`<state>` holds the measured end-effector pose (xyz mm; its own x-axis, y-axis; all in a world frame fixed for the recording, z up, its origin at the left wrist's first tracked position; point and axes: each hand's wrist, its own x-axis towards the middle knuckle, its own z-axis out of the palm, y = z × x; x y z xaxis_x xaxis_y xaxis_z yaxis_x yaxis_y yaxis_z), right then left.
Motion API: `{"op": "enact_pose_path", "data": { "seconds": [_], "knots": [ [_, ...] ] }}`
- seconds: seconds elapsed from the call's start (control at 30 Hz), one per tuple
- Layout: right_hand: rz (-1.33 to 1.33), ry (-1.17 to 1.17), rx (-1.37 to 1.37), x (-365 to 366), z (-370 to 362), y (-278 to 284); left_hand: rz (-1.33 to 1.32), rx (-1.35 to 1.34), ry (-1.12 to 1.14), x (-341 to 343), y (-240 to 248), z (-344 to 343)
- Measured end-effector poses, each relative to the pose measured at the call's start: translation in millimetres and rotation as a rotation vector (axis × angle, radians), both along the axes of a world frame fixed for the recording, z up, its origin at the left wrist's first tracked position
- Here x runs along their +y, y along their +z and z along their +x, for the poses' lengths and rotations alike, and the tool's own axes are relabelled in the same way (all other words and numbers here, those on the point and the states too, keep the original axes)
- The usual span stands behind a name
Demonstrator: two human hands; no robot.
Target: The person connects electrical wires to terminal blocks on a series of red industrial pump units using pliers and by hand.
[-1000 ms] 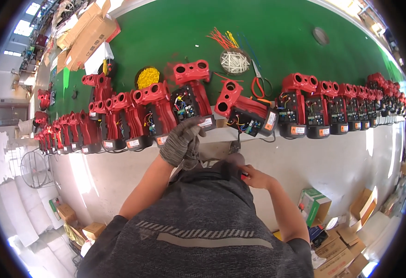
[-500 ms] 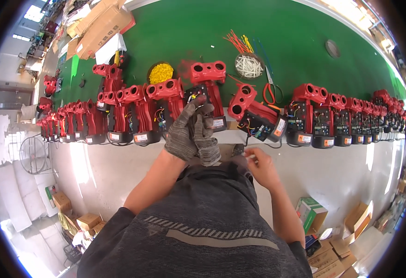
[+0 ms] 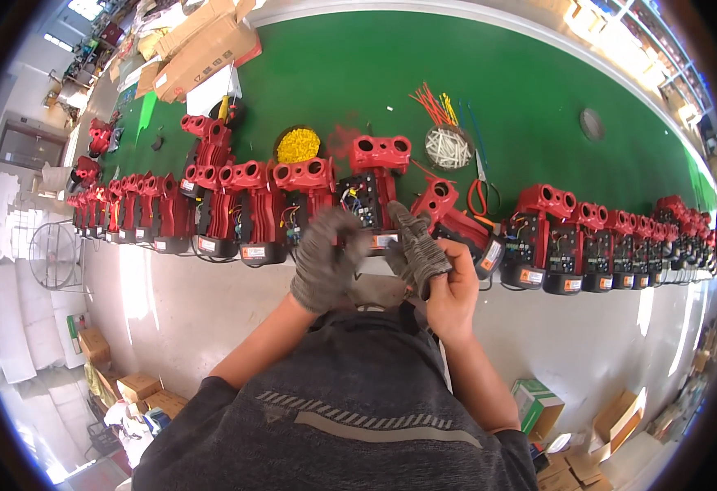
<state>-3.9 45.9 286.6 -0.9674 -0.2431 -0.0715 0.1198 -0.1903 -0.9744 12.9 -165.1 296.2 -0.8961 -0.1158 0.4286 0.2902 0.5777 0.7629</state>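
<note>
My left hand (image 3: pixel 324 263) wears a grey knit work glove, its fingers bent and smeared by motion. My right hand (image 3: pixel 455 296) is bare and closed at the cuff of a second grey glove (image 3: pixel 414 252). Whether some right fingers are inside that cuff I cannot make out. The loose glove's fingers point up toward the bench. Just beyond both hands stands a red cast-metal unit (image 3: pixel 381 154) with an uncovered black circuit board (image 3: pixel 360 200) and coloured wires. A similar red unit (image 3: pixel 439 200), tilted, is partly hidden behind the loose glove and right hand.
Rows of similar red units (image 3: pixel 264 209) line the green bench's near edge on both sides. Behind them are a bowl of yellow caps (image 3: pixel 298 145), a bowl of white sticks (image 3: pixel 448 148), orange-handled scissors (image 3: pixel 482 192) and cable ties (image 3: pixel 432 105). A cardboard box (image 3: pixel 207 57) lies back left.
My right hand has risen from near my waist to the loose glove and grips its cuff. The loose glove has moved right, away from my left hand. The view has shifted slightly.
</note>
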Motion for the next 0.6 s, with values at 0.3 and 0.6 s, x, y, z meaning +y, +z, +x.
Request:
{"op": "enact_pose_path", "data": {
  "seconds": [0.3, 0.6],
  "knots": [
    [0.457, 0.068, 0.506, -23.1, -2.4, 12.7, 0.141, -0.16, -0.214, 4.3, 4.0, 20.3],
    [-1.179, 0.437, -0.93, -14.2, -9.7, 3.7, -0.067, 0.019, -0.447, 0.4, 9.0, 21.1]
  ]
}}
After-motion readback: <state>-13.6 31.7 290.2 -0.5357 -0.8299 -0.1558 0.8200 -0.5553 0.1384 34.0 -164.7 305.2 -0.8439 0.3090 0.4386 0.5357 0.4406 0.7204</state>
